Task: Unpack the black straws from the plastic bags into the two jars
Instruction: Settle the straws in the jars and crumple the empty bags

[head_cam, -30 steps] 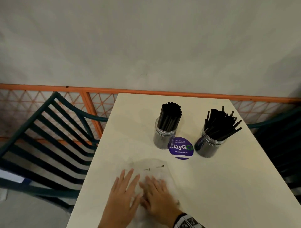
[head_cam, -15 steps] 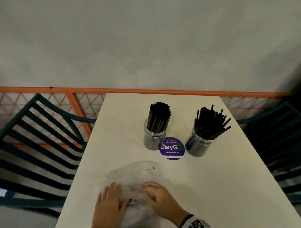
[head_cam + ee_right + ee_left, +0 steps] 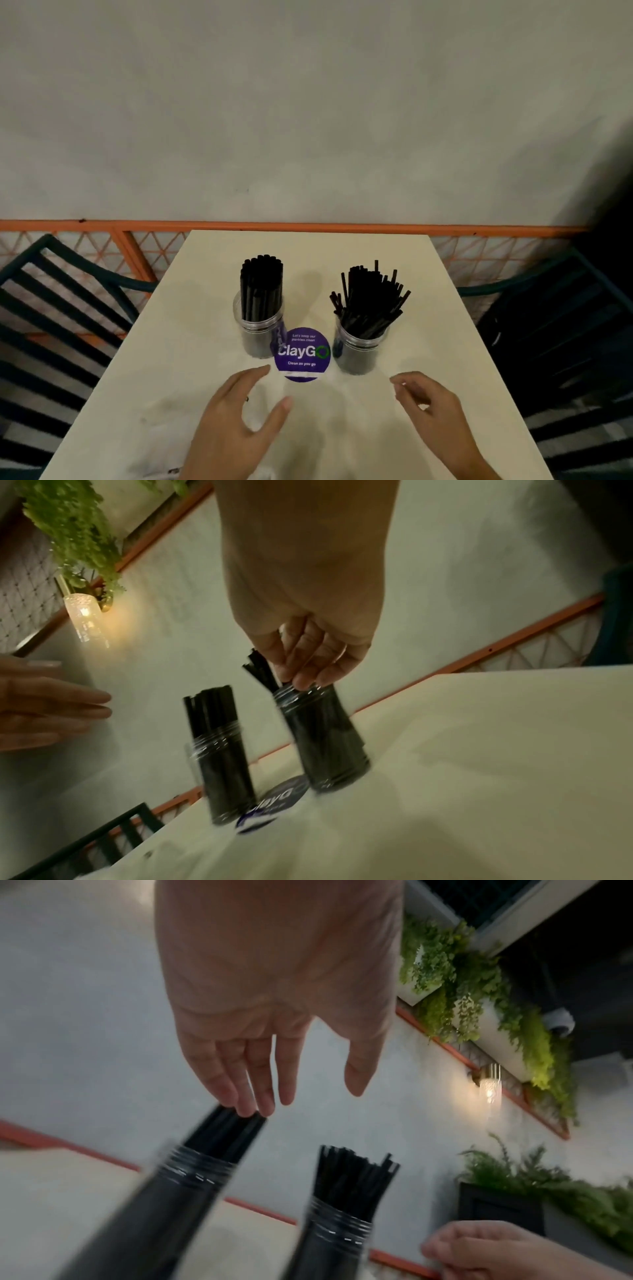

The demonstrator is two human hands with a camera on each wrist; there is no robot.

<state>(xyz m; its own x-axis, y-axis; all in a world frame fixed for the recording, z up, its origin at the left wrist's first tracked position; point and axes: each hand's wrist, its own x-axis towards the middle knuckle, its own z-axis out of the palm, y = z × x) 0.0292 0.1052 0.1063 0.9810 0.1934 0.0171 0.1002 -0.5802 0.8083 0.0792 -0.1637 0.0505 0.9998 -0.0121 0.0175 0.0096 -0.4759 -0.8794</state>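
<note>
Both jars already stand full on the tabletop [image 3: 191, 342], so your job now looks like squaring them up. The left jar [image 3: 258, 329] holds a tight upright bundle of black straws [image 3: 262, 291]. The right jar [image 3: 359, 346], beyond the purple sticker [image 3: 302, 353] that lies between them, holds straws that splay out at loose angles. Judging by that, go to the right one first: close round the clear wall low down, never the straw tips, and gather the fan gently so none tips out. Lifting by the straws would risk pulling a jar over.

Your left hand [image 3: 236, 425] hovers just near of the left jar, its grip wide, fingers straight, thumb spread, nothing in it. Your right hand [image 3: 431, 411] hovers near and to the right of the right jar, fingers loosely curled, and it holds nothing that can be seen. Neither touches a jar in the head view.

The emptied plastic bag [image 3: 161, 421] lies flat and pale on the near left of the tabletop, partly under your left forearm; its edges are hard to trace.
</note>
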